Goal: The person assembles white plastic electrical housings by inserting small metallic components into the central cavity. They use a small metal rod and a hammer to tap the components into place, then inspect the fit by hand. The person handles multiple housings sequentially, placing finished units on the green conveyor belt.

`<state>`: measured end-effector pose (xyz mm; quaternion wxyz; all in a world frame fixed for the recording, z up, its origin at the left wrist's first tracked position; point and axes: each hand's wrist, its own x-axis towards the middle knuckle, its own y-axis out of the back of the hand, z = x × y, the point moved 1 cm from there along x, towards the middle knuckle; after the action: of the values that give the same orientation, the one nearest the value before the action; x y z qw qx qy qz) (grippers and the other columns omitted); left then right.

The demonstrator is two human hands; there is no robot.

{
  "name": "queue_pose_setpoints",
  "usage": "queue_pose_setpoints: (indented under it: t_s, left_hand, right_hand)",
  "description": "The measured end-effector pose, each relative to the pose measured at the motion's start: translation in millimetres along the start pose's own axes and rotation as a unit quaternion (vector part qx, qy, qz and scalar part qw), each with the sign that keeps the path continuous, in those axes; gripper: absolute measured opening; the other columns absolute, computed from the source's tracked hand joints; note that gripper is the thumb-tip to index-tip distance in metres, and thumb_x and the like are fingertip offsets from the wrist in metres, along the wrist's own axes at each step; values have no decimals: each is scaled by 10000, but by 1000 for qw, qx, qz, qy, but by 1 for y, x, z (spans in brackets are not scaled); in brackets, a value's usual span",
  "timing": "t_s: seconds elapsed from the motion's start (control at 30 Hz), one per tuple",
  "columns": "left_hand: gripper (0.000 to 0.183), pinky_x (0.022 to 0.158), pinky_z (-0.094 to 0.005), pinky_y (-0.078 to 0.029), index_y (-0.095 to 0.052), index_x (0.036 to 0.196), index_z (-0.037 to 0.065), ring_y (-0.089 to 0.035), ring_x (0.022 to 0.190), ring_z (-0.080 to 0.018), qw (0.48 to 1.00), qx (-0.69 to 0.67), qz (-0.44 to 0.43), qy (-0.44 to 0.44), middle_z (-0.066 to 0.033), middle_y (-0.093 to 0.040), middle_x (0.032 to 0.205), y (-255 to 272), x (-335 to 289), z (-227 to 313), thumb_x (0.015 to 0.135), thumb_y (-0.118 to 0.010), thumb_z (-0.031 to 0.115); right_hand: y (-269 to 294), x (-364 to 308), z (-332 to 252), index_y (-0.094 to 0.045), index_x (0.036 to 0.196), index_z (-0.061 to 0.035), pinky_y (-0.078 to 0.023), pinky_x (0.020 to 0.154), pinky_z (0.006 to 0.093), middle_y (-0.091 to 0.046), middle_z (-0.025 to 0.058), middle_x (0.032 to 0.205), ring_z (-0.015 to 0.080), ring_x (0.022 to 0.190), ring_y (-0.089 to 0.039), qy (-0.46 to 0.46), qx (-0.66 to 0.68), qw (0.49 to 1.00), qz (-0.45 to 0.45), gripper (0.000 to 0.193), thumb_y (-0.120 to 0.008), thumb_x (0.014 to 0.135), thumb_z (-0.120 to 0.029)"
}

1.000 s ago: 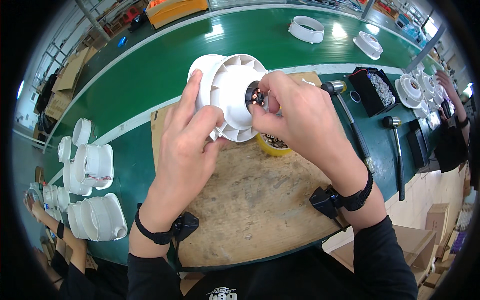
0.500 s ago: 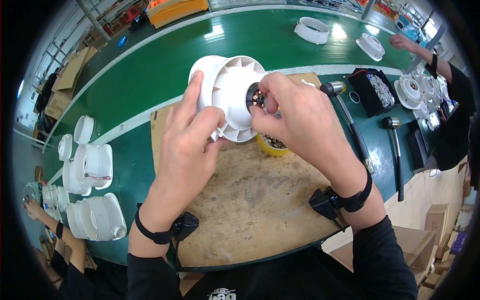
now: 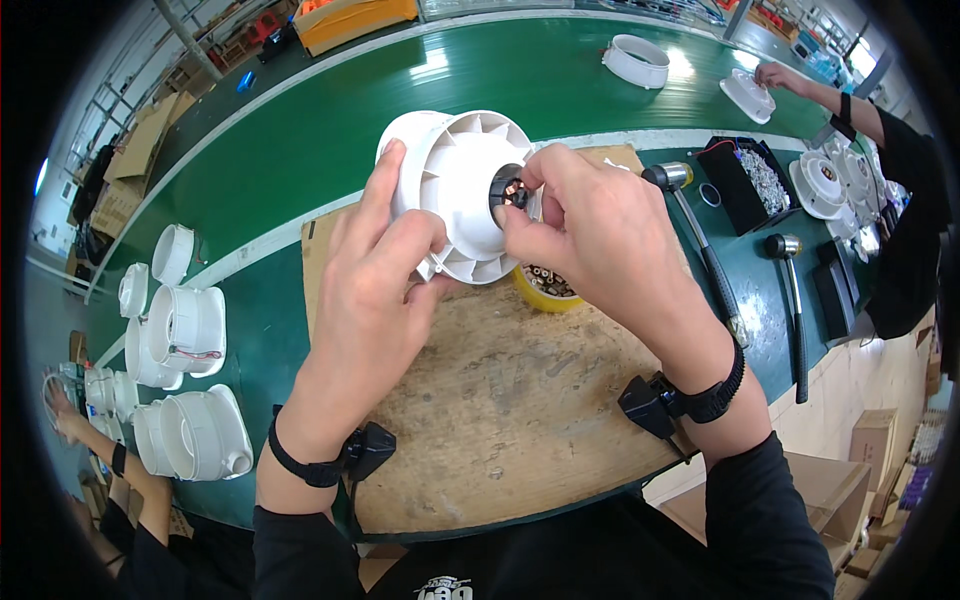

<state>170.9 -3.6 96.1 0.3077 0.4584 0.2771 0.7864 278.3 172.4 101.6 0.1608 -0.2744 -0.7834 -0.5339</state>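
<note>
A white plastic fan housing (image 3: 460,190) with radial ribs is held up above the wooden board, tilted with its round hub toward the right. My left hand (image 3: 375,255) is closed around the housing's left and lower side, its index finger stretched along the rim. Inside the hub sits a dark motor core (image 3: 511,192) with copper-coloured parts. The thumb and index finger of my right hand (image 3: 590,220) pinch at this core, partly covering it. Below the housing, a yellow tub (image 3: 546,302) of small metal parts is partly hidden by my right hand.
The wooden board (image 3: 480,430) lies before me. At right are two hammers (image 3: 705,250) (image 3: 790,290) and a black bin (image 3: 750,180) of small parts. White housings (image 3: 200,430) stand at left. On the green belt (image 3: 500,70) lies a white ring (image 3: 637,62); a co-worker's hand (image 3: 785,78) touches another part.
The motor core looks slightly turned under my right fingers, while the housing stays nearly in place. White parts on the belt have shifted right, and the co-worker's hand at right has reached one.
</note>
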Motion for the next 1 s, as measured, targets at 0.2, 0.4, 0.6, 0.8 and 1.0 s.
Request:
queue_pose_setpoints:
  t_s: [0.2, 0.4, 0.6, 0.8, 1.0]
  left_hand:
    - [369, 889, -418, -516, -592, 900, 45, -584, 1159, -412, 1000, 0, -3, 3, -286, -436, 1484, 0, -1, -1, 626, -798, -91]
    - [403, 974, -423, -480, -567, 888, 62, -540, 1301, -394, 999, 46, 13, 15, -285, -474, 1466, 6, 1, -8, 594, -813, -63]
    - [392, 966, -416, -477, -571, 890, 54, -550, 1258, -382, 1000, 11, 3, 12, -295, -481, 1453, 8, 2, -9, 600, -808, -64]
    - [404, 830, -380, -521, -556, 905, 64, -662, 1047, -310, 997, -74, 1, 37, -297, -550, 1358, 1, 1, -17, 623, -822, -47]
    - [446, 802, -311, -504, -514, 952, 62, -606, 953, -139, 953, -218, 6, 211, -68, -635, 1039, 7, 10, -50, 674, -862, 41]
  right_hand:
    - [-2, 0, 1, -625, 881, -26, -508, 540, 355, -626, 93, 634, 258, 572, -643, -3, 6, 1000, 5, 230, -747, 792, -200]
    - [1, 0, 5, -613, 850, -23, -527, 540, 377, -668, 110, 690, 283, 598, -668, -2, 35, 999, 31, 260, -757, 772, -226]
    - [3, 3, 5, -635, 902, -37, -523, 555, 371, -673, 81, 722, 258, 617, -666, -6, 84, 996, 38, 251, -760, 767, -209]
    - [4, 6, 9, -652, 1076, -25, -377, 518, 243, -591, -5, 710, 76, 545, -459, 3, 152, 987, 45, 325, -753, 777, -100]
    - [33, 11, 14, -659, 1060, -13, -356, 493, 261, -596, 24, 705, 82, 526, -434, -105, 214, 966, 103, 239, -696, 837, -94]
